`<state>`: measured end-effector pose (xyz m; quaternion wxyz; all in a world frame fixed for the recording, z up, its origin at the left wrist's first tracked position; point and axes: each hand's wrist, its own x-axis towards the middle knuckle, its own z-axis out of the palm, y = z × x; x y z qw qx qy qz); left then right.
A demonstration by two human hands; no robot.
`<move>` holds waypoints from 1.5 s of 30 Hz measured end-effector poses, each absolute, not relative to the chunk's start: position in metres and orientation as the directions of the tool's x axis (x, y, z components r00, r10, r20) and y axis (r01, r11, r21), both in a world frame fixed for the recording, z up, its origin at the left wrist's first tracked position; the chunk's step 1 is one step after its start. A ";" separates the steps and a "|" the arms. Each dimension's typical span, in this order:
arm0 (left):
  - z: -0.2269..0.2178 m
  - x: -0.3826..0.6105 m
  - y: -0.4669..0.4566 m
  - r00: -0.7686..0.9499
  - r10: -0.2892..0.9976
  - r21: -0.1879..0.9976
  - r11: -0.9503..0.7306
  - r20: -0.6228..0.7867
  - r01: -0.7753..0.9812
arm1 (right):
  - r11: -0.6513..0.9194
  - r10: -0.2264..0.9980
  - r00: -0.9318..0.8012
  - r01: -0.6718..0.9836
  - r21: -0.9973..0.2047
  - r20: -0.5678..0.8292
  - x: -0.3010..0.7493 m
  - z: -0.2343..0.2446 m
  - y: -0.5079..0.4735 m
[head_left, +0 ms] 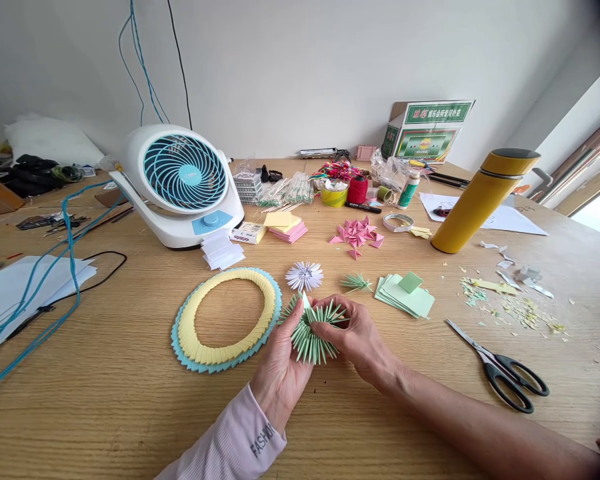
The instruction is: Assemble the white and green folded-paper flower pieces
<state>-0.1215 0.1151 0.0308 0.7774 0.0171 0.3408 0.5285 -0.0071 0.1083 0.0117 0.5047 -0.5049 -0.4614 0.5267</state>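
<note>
Both hands hold a green paper rosette above the near middle of the desk, its folded spikes fanning out all round. The left hand cradles it from seven to ten o'clock, palm beneath and thumb up along the side; that grip is clamped on the rosette. The right hand comes in from three o'clock, its grip closed on the spikes, with the thumb tip pressed near the centre. A pale paper piece stands at the rosette's twelve o'clock edge, beside the left thumb.

With the rosette as the dial's centre and twelve o'clock toward the wall, a white paper rosette lies near twelve. A small bundle of green folded spikes rests at one o'clock, and pink folded pieces are piled farther out that way. Green paper slips lie overlapped at two o'clock; well beyond them a yellow tumbler stands on the desk. Black-handled scissors lie between three and four, blades toward ten. At nine o'clock, just beside the left hand, lies a yellow-and-blue paper ring. A white fan stands between ten and eleven.
</note>
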 end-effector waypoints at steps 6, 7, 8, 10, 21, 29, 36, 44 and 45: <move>0.030 -0.121 0.115 0.192 0.830 0.389 0.433 -0.524 -0.813 | -0.068 0.997 0.025 -0.090 -0.994 -0.071 -0.007 0.012 0.108; 0.030 -0.121 0.114 0.192 0.828 0.384 0.434 -0.526 -0.815 | -0.070 0.997 0.025 -0.098 -0.993 -0.073 -0.007 0.012 0.107; 0.029 -0.121 0.114 0.193 0.827 0.380 0.433 -0.528 -0.817 | -0.071 0.997 0.023 -0.108 -0.992 -0.074 -0.007 0.012 0.107; 0.029 -0.121 0.115 0.196 0.828 0.371 0.431 -0.526 -0.822 | -0.077 0.997 0.017 -0.131 -0.988 -0.080 -0.007 0.012 0.106; 0.029 -0.121 0.116 0.210 0.831 0.355 0.430 -0.515 -0.830 | -0.077 0.997 0.013 -0.184 -0.980 -0.081 -0.008 0.013 0.106; 0.029 -0.122 0.116 0.220 0.827 0.346 0.437 -0.518 -0.830 | -0.070 0.997 0.014 -0.171 -0.983 -0.073 -0.008 0.010 0.106; 0.026 -0.122 0.116 0.209 0.815 0.370 0.452 -0.540 -0.812 | -0.054 0.999 -0.002 -0.141 -0.989 -0.054 -0.007 0.009 0.107; 0.025 -0.120 0.115 0.189 0.823 0.403 0.446 -0.536 -0.800 | -0.063 0.998 0.002 -0.107 -0.992 -0.064 -0.007 0.010 0.106; 0.026 -0.120 0.115 0.188 0.824 0.403 0.444 -0.534 -0.800 | -0.063 0.998 0.003 -0.103 -0.993 -0.064 -0.007 0.010 0.106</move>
